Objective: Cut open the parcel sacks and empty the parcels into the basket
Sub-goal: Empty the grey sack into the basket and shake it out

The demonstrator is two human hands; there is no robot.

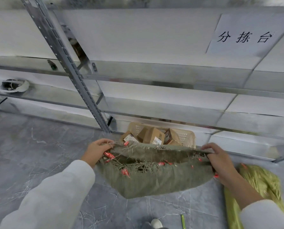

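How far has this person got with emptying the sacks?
Done: cardboard parcels already lie in the basket, and the green sack is cut open, its mouth frayed. In hand: the left hand and right hand grip that mouth; it looks limp, perhaps emptied. Left: a yellow-green sack lies on the floor at the right; whether opened, I cannot tell.

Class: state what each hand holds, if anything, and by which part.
Both hold the green sack by its frayed open edge: left hand at its left end, right hand at its right end.
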